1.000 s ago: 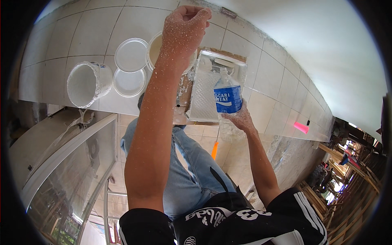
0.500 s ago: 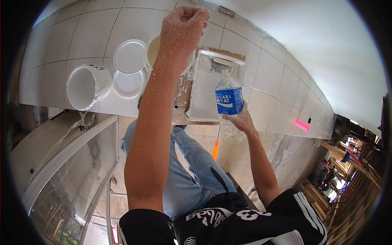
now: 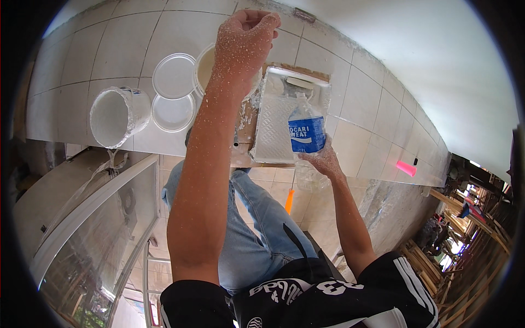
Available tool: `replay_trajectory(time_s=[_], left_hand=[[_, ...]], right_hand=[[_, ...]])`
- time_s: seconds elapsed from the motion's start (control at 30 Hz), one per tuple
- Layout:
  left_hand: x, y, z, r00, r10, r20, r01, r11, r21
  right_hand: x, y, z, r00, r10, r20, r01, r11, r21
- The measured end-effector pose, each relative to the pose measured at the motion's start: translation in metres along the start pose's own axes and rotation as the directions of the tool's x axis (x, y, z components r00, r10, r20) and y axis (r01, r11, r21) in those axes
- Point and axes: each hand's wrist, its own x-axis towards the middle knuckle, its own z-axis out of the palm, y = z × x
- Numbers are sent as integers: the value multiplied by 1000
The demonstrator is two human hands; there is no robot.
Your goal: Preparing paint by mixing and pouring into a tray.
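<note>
My left hand [image 3: 246, 38] is raised high in front of me, speckled with white, its fingers curled closed. Whatever they hold, if anything, is hidden. A large clear plastic bottle with a blue label [image 3: 307, 135] is gripped near its lower half by my right hand [image 3: 324, 159], also speckled white. Its neck points away from me, over a white-coated paint tray [image 3: 273, 139] with a textured ramp. Partly behind my left forearm stands an open tub [image 3: 204, 68] with a pale inside.
Left of the tub lie two round white lids [image 3: 174, 76]. A paint-crusted white bucket [image 3: 119, 117] sits at the tiled ledge's left side. An orange handle [image 3: 289, 201] shows below the ledge, and a pink object [image 3: 406, 168] lies right. A framed glass panel [image 3: 98, 218] stands lower left.
</note>
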Motion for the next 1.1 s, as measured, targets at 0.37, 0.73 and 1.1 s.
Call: replay_trajectory(time_s=[0.37,0.73,1.1], left_hand=[[-1,2,1,1000,-26,9,26,1000,5],[2,-1,11,1000,-25,6,25,999,-45],[-1,1,18,988,-140,72,136,989,61]], right_hand=[[2,5,2,1000,6,-9,-5,999,41],[-10,31,-6,995,-2,-103,27,971,237],[-21,134,-34,841,195,-505,78,880,469]])
